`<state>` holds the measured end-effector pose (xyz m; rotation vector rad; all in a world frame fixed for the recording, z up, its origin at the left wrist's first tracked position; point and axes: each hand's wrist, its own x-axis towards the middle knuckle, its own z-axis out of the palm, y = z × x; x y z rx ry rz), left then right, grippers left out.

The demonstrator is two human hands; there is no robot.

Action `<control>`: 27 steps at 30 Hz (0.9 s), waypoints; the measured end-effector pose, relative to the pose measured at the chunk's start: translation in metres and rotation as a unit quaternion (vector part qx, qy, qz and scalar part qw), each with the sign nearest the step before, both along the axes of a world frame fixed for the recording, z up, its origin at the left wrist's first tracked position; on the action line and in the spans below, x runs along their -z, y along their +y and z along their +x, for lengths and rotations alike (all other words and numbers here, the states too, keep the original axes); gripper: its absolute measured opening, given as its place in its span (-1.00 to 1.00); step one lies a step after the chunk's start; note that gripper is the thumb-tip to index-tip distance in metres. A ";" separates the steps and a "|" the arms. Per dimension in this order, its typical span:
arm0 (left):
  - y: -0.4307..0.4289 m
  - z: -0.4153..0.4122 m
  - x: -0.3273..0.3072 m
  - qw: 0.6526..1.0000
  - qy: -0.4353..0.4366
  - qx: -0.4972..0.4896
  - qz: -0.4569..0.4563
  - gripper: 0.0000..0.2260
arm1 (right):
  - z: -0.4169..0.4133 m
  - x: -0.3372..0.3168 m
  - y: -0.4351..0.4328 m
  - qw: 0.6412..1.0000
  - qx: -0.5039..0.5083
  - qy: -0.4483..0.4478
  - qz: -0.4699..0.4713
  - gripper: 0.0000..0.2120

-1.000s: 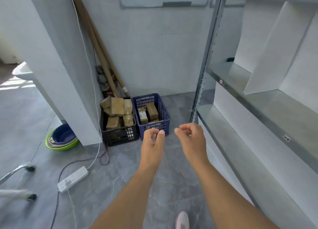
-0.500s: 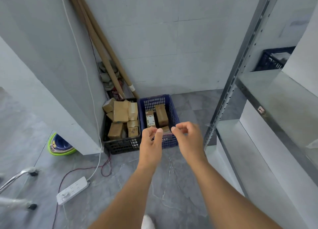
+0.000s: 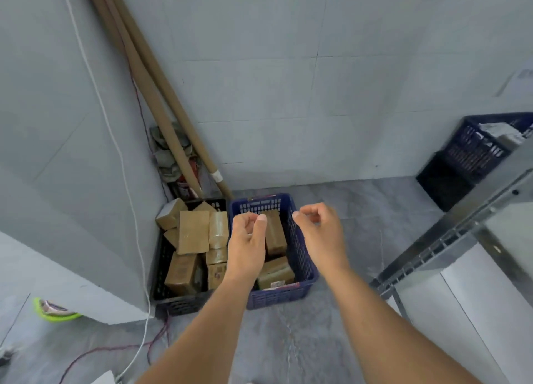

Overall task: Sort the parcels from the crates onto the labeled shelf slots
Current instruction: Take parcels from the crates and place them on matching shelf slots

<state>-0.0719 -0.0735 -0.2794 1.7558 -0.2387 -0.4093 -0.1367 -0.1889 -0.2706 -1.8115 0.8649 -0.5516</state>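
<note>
My left hand (image 3: 248, 242) and right hand (image 3: 320, 236) hover empty, fingers loosely curled, above the blue plastic crate (image 3: 300, 256) at centre frame. Brown cardboard parcels (image 3: 275, 233) lie in it and in the black plastic crate (image 3: 184, 303) beside it. The visible part of the grey metal shelf (image 3: 461, 228) at right holds none, so I judge most sorting remains.

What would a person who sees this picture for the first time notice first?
Two bare forearms stretched forward from the bottom edge draw the eye, with the left hand and right hand loosely curled and empty at the blue crate on the floor. To its left, a black crate is heaped with brown parcels, and long cardboard tubes lean in the corner behind.
</note>
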 end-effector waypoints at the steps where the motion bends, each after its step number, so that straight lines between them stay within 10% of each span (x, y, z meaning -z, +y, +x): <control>1: -0.008 0.016 0.002 1.000 0.003 0.000 0.004 -0.87 | 0.015 0.004 -0.008 1.000 0.003 0.003 0.000 -0.91; 27: -0.142 0.235 0.269 0.975 0.157 -0.065 0.145 -0.75 | 0.250 0.265 -0.147 0.978 -0.040 0.158 0.127 -0.97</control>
